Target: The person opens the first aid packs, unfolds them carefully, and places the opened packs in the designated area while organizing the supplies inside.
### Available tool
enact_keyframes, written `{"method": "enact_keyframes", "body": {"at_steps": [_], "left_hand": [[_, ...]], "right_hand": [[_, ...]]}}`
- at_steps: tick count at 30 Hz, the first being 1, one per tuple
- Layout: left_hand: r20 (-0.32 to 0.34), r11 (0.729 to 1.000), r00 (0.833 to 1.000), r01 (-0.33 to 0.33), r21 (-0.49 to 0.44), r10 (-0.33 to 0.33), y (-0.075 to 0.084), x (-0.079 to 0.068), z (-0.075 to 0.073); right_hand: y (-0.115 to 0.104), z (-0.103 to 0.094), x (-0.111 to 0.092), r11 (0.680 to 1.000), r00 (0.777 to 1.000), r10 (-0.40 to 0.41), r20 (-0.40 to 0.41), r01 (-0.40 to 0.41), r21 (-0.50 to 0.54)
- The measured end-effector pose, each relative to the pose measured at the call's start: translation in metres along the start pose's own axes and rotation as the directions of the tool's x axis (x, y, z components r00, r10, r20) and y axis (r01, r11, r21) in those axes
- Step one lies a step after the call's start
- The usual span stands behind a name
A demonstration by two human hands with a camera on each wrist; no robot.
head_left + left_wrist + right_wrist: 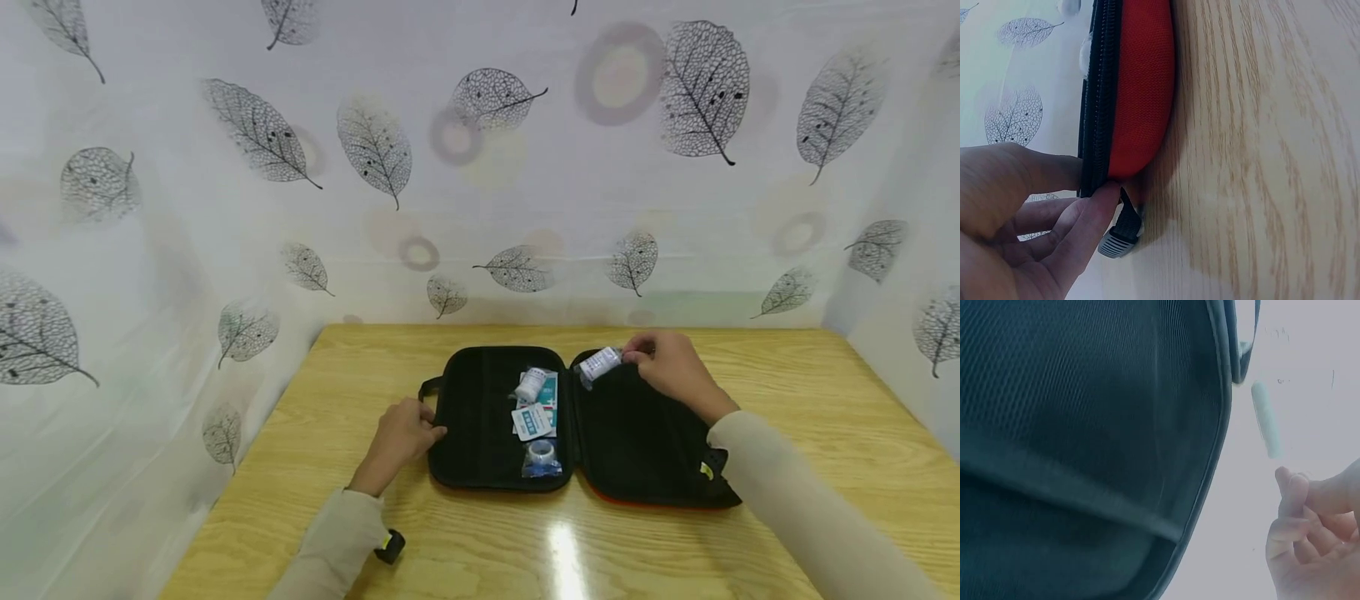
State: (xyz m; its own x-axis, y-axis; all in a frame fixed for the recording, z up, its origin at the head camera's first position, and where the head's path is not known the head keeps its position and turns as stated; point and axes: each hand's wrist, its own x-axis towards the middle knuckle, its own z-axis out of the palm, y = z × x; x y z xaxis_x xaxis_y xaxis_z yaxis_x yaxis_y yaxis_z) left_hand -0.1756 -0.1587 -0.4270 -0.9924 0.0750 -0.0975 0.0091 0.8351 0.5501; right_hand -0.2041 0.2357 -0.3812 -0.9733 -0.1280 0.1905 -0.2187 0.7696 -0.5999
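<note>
A zip-up first-aid case (459, 450) lies spread open on the table, black inside, with a red shell (1144, 81) in the left wrist view. My left hand (401, 439) pinches its zipped left edge between thumb and fingers, beside the loop handle. Above the right half's far edge, my right hand (671, 367) holds a plastic-wrapped bandage roll (600, 363) by one end of its wrapper. The roll also shows pale in the right wrist view (1265, 419). In the left half lie another wrapped roll (532, 384), a blue-white packet (532, 422) and a bagged roll of tape (541, 454).
A teal-and-white packet (551, 390) lies partly beneath the items in the left half. The wooden table (480, 550) reaches back to a leaf-patterned curtain (510, 192), which also hangs along both sides. A zip pull (1120, 240) dangles by my left fingers.
</note>
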Motion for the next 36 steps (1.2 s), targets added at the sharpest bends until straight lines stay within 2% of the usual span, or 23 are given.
{"method": "enact_keyframes", "body": {"at_steps": [6,15,25,30,36], "left_hand": [[-0.008,1.000,1.000,-0.007,-0.002,0.007,-0.002,-0.001,0.001],[-0.003,1.000,1.000,-0.009,0.000,0.009,-0.002,-0.001,0.001],[-0.002,1.000,1.000,0.002,-0.006,-0.002,-0.001,-0.001,0.001],[-0.003,1.000,1.000,-0.003,-0.011,0.003,-0.001,-0.002,-0.001],[-0.004,1.000,1.000,-0.012,-0.006,0.012,-0.001,-0.001,0.001]], "right_hand": [[0.020,-0.019,-0.007,0.996,0.996,0.085,-0.040,-0.086,-0.017],[0.051,-0.040,-0.021,0.980,0.977,0.197,-0.078,-0.199,-0.014],[0.075,-0.054,-0.033,0.977,0.974,0.208,-0.086,-0.212,-0.039],[0.079,-0.053,-0.034,0.975,0.974,0.214,-0.073,-0.217,-0.051],[0.085,-0.050,-0.034,0.979,0.982,0.178,-0.067,-0.183,-0.086]]}}
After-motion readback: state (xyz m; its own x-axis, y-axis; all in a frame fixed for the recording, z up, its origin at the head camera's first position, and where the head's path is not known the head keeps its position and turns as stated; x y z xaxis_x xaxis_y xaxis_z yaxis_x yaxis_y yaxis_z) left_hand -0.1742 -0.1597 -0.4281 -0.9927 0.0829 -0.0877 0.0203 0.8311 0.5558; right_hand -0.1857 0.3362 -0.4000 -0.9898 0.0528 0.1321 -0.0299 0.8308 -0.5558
